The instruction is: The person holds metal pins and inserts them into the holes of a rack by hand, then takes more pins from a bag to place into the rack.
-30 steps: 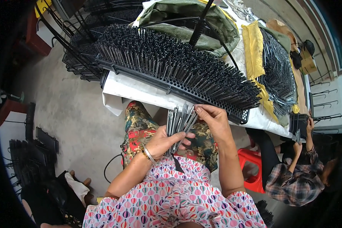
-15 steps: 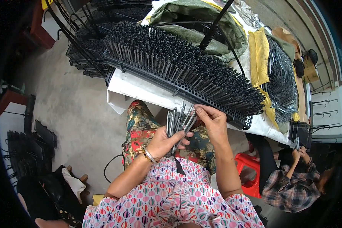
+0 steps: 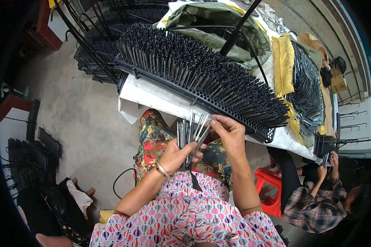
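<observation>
My left hand is closed around a bundle of thin grey metal rods, which stand up out of the fist with their upper ends fanned apart. At the right side of the bundle, my right hand pinches with thumb and forefinger at the upper end of a thin rod. Both hands are above my lap, just in front of a long black perforated rack. Dense rows of dark thin rods stand upright in it. Along its near edge some holes hold no rods.
A white sheet lies under the rack. Behind are a green sack and a yellow-edged sack of dark rods. More filled racks stand far left. At right, a co-worker in a plaid shirt handles small pieces near a red stool.
The rods in my left hand are spread slightly differently, and my right fingers have shifted slightly at the rod ends. The co-worker's hands have moved apart.
</observation>
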A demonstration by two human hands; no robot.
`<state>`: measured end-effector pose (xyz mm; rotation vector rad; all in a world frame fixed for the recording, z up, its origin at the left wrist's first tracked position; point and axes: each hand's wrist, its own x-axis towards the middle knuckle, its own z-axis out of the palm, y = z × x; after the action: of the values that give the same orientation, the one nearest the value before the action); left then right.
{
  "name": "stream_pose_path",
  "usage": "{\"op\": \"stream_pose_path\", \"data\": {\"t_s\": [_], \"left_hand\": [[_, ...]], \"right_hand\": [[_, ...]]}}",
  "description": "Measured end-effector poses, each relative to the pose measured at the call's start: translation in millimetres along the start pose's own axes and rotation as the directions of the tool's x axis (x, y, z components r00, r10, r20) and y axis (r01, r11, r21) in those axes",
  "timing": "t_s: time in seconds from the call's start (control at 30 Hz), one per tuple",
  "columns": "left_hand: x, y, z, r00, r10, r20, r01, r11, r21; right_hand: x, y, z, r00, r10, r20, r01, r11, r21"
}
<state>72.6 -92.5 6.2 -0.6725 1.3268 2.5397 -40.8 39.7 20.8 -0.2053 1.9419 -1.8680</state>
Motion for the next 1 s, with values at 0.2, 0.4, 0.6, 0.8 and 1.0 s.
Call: {"op": "stream_pose_path", "data": {"t_s": [0.2,0.4,0.6,0.8,1.0], "left_hand": [[0.8,-2.6,-4.8,0.999,-0.043,-0.001,0.042,0.996,-0.083],[1.3,4.7,-0.9,0.997,-0.049,0.053,0.054,0.992,-0.111],[1.2,2.9,-0.7,0.996,-0.075,0.044,0.080,0.987,-0.138],[-0.2,7.6,-3.3,0.995,-0.082,0.052,0.090,0.980,-0.176],[-1.4,8.7,-8.2,0.995,-0.058,0.080,0.074,0.975,-0.211]], "right_hand": [[3.0,-11.4,-4.0,0.975,-0.194,-0.103,0.204,0.974,0.094],[26.7,-50.9,-2.6,0.740,-0.624,-0.253,0.608,0.780,-0.147],[59.6,-49.3,11.2,0.599,-0.786,-0.153,0.732,0.614,-0.294],[76.1,-42.4,20.3,0.557,-0.820,-0.131,0.742,0.562,-0.366],[78.9,-46.4,25.0,0.529,-0.843,-0.097,0.739,0.514,-0.436]]}}
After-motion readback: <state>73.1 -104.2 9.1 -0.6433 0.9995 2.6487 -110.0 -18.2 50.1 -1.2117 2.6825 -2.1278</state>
